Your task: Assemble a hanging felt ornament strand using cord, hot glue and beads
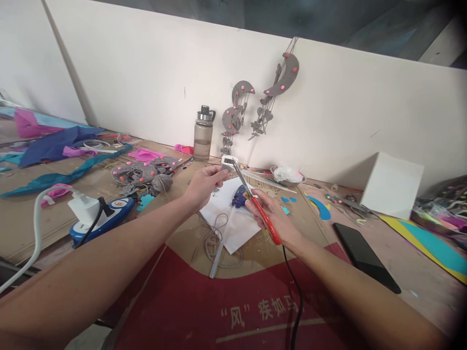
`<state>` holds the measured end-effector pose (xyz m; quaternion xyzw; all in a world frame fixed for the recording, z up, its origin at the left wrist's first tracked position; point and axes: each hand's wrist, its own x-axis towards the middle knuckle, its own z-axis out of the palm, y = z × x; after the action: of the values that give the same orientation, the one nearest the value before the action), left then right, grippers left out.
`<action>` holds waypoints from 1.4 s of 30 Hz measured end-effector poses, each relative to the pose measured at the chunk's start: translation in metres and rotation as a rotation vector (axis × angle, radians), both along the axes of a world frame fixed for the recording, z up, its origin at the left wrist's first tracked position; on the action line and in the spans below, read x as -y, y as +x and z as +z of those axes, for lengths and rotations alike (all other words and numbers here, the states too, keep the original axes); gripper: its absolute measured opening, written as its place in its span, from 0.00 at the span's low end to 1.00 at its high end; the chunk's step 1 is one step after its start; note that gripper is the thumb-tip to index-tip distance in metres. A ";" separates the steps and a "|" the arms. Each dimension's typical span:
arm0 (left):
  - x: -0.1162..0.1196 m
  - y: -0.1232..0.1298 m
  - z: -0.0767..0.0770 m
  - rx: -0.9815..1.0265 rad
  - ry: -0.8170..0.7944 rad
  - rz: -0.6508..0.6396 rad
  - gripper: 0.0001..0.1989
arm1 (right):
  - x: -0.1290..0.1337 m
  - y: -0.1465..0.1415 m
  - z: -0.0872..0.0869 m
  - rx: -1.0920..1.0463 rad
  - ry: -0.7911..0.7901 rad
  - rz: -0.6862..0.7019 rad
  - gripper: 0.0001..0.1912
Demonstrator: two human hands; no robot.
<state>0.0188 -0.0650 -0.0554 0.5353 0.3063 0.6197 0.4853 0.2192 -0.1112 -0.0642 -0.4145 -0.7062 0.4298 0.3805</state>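
Red cardboard (175, 301) with pale writing lies nearest; past it, the left hand (206, 184) pinches a small grey piece (226, 168); the right hand (268, 209) is curled round red-handled scissors (268, 223), with the blades pointing up near that piece; I cannot tell if they touch it; between the hands, a blue glue gun (239, 197) lies on white paper (242, 234), with a clear stick (218, 257) poking out behind; loose grey string (219, 221) lies there too.

Two grey moon hangings (291, 75) by the white wall (146, 73) look done, with bright dots on and little shapes dangling down; the grey heap (133, 172) at the left has dots too, but lies in a tangle beside a ball of yarn (162, 183); the small piece looks like a bit still to be joined on.

One bottle (202, 136) has its lid on and looks part full; a low bowl (297, 183) by the wall holds crumpled white plastic (286, 172); a dish (423, 222) at the far right holds clear plastic (430, 213) and pink bits (456, 222).
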 end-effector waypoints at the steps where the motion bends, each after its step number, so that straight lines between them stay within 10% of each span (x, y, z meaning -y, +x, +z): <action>1: 0.000 0.000 0.000 0.000 0.000 -0.030 0.13 | 0.001 0.000 0.001 -0.005 -0.008 0.010 0.15; 42: 0.007 0.000 0.004 -0.058 -0.094 -0.167 0.12 | 0.010 -0.004 0.004 -0.037 -0.131 0.069 0.16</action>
<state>0.0183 -0.0716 -0.0512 0.5535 0.3031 0.5463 0.5508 0.2152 -0.1208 -0.0599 -0.4059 -0.6832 0.4955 0.3507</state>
